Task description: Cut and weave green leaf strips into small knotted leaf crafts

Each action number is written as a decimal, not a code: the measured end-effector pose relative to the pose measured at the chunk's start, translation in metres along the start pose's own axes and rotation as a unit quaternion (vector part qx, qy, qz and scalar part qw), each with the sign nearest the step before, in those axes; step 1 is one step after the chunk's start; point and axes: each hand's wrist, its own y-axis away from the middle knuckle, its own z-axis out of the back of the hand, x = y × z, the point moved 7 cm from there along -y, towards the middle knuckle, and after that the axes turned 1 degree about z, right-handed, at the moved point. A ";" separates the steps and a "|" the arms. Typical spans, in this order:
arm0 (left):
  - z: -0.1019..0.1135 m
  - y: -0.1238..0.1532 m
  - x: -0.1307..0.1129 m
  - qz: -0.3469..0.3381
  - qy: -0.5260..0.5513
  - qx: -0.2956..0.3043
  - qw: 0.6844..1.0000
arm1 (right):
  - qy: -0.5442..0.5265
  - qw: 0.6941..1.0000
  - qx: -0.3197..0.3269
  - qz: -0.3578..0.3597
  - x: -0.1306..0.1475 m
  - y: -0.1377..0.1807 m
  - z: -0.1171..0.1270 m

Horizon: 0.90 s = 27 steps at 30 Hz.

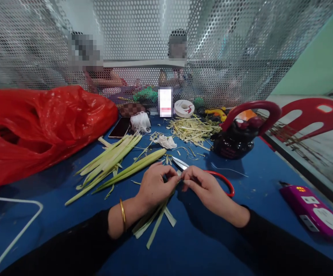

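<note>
My left hand, with a gold bangle at the wrist, is closed in a pinch on pale green leaf strips whose cut ends hang below it. Fingertips of my right hand pinch close against the left ones; a small bit of strip seems to lie between them, mostly hidden. Behind the right hand rest scissors with red handles, their blades pointing away to the left. A long folded green leaf and a pile of leaf strips lie to the left of my hands.
Around the blue table are a red plastic bag, a phone, white thread, crumpled tissue, shredded scraps, a white spool, a dark red-handled pot and a purple power bank. Perforated metal mesh stands behind.
</note>
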 end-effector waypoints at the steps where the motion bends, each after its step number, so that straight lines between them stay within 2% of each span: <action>1: 0.000 0.000 0.000 0.001 0.002 0.000 1.000 | 0.002 1.000 -0.004 0.011 0.003 0.000 0.000; 4: -0.001 0.002 -0.001 0.003 0.006 0.005 1.000 | -0.016 1.000 -0.011 0.019 0.005 0.000 0.000; 9: 0.001 0.005 -0.008 -0.007 0.054 0.013 0.998 | -0.066 0.997 0.019 -0.021 -0.005 0.000 -0.006; 11: -0.001 0.005 -0.006 0.012 0.107 0.026 0.994 | -0.060 0.998 0.010 -0.026 -0.009 -0.001 -0.004; 13: -0.002 0.004 0.000 0.060 0.174 0.027 0.983 | -0.063 0.998 -0.003 -0.018 -0.008 -0.001 -0.002; 15: -0.006 0.003 0.008 0.119 0.241 0.035 0.963 | -0.073 0.997 -0.011 0.002 -0.003 -0.001 0.000; 17: -0.016 0.004 0.012 0.174 0.308 0.086 0.932 | -0.081 0.996 -0.012 0.028 0.004 0.000 0.001; 20: -0.031 0.013 0.010 0.241 0.424 0.175 0.855 | -0.071 0.996 -0.011 0.061 0.013 0.002 0.002; 21: -0.034 0.015 0.008 0.256 0.456 0.188 0.831 | -0.066 0.995 -0.014 0.068 0.015 0.002 0.003; 22: -0.035 0.017 0.007 0.263 0.470 0.196 0.819 | -0.062 0.995 -0.017 0.073 0.016 0.002 0.005; 24: -0.034 0.018 0.008 0.268 0.467 0.187 0.821 | -0.058 0.995 -0.024 0.083 0.018 0.003 0.007; 27: -0.029 0.017 0.014 0.275 0.425 0.148 0.849 | -0.055 0.993 -0.024 0.098 0.019 0.004 0.009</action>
